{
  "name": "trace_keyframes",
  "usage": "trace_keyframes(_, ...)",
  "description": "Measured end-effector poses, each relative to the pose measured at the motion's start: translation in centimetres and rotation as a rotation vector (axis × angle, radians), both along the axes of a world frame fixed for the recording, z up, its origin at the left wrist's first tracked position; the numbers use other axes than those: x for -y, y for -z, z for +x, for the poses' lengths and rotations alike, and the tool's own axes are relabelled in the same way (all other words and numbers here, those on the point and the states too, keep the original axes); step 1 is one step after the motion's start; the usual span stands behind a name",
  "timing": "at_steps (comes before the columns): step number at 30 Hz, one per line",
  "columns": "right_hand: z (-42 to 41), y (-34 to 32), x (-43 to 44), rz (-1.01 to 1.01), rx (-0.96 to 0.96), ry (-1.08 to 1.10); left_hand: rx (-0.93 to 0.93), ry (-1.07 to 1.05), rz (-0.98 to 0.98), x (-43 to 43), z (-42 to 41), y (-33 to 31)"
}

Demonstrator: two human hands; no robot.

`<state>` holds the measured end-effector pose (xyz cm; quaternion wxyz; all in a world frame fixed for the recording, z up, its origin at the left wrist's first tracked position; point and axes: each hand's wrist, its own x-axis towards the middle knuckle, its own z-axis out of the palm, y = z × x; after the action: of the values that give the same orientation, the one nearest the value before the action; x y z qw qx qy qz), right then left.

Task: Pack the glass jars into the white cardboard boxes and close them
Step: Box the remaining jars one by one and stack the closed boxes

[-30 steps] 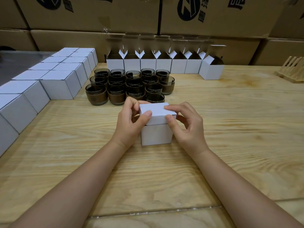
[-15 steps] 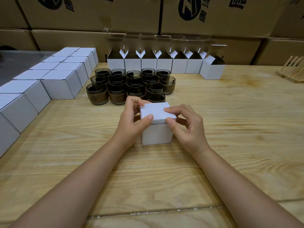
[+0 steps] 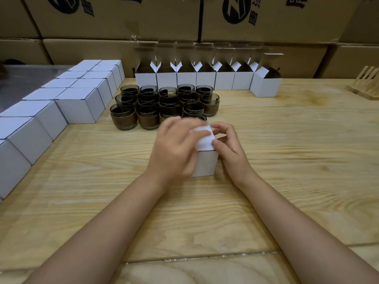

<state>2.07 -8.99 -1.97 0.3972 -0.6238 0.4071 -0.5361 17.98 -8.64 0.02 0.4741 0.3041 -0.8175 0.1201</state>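
Note:
A small white box (image 3: 206, 165) stands on the wooden table (image 3: 287, 160) in front of me, its lid down. My left hand (image 3: 174, 148), blurred by motion, lies over the box's top and left side with its fingers curved across the lid. My right hand (image 3: 229, 148) is at the box's right side, thumb on the lid's right edge and curled fingers at its far corner. Just behind the box is a cluster of several dark glass jars (image 3: 147, 117) with brown bands.
A row of several open white boxes (image 3: 205, 80) with raised flaps lines the back of the table. Several closed white boxes (image 3: 82, 103) run along the left. A wooden rack (image 3: 367, 83) sits far right. Big brown cartons (image 3: 123, 17) form a wall behind.
My left hand has swung from the box's left side up over its lid. The right hand has shifted slightly along the lid's right edge. The box has stayed in place.

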Motion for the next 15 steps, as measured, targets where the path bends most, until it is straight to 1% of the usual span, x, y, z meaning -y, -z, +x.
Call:
trace_keyframes(1, 0.0, 0.1, 0.1, 0.032, 0.026, -0.016, 0.122, -0.048, -0.124, -0.2, -0.3, 0.1)
trace_keyframes(2, 0.0, 0.0, 0.2, 0.078, 0.072, -0.031, 0.189, -0.096, -0.173, -0.6, -0.8, 0.2)
trace_keyframes(4, -0.2, 0.0, 0.5, 0.164, 0.178, -0.041, 0.214, -0.196, -0.166, -1.1, -1.6, 0.0)
trace_keyframes(7, -0.7, 0.0, 1.0, 0.209, 0.248, -0.042, 0.217, -0.306, -0.163, -1.5, -1.9, -0.6)
trace_keyframes(11, -0.5, 0.0, 1.1, 0.223, 0.224, -0.083, 0.286, -0.355, -0.169, -2.4, 0.4, -1.1)
trace_keyframes(15, -0.6, 0.1, 1.0, 0.205, 0.188, -0.086, 0.339, -0.442, -0.203, -3.4, 5.5, -0.7)
